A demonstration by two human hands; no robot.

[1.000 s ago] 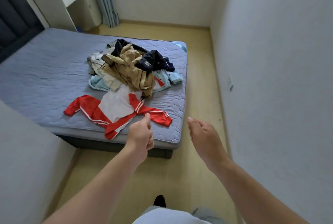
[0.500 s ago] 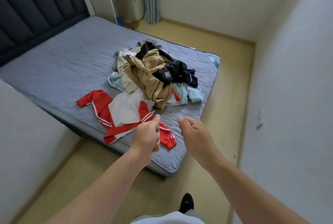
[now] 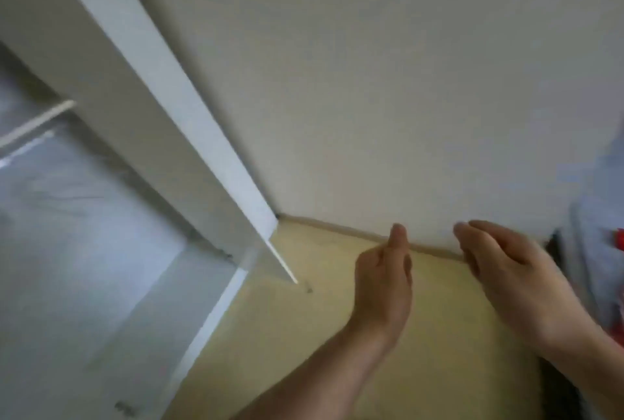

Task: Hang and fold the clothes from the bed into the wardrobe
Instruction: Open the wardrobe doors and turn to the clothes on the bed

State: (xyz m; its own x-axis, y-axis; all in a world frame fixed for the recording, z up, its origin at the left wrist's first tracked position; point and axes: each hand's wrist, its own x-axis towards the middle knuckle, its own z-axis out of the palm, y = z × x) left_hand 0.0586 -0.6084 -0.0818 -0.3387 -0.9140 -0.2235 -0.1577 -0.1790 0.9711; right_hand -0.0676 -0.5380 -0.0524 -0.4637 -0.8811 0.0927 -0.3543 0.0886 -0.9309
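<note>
**A:** What is hard to make out?

**B:** Nearly everything is smeared by motion. On the left, the tall white wardrobe (image 3: 101,267) is cut off by the frame. Its inside is a pale grey blur crossed by one thin white shelf edge (image 3: 37,119). On the far right, the grey-blue quilted bed (image 3: 601,190) is only a sliver. Of the clothes, just a scrap of red fabric (image 3: 619,240) shows at the edge, and I cannot tell what garment it is.

**A:** How many of each?

**B:** There is one wardrobe and one slanting white wardrobe panel (image 3: 202,156) meeting the plain white wall (image 3: 371,81). There is also one stretch of yellow wood-look floor (image 3: 304,335), two hands, one bed and one red scrap.

**A:** And the hands?

**B:** Both are bare and hold nothing, and they are apart above the floor. The left hand (image 3: 383,281) has its fingers curled in and its thumb pointing up. The right hand (image 3: 506,267) is relaxed, with the fingers together and slightly bent.

**A:** How does the red fabric look?

**B:** It is bright red and sits at the bed, well apart from the wardrobe. Neither hand touches it.
</note>
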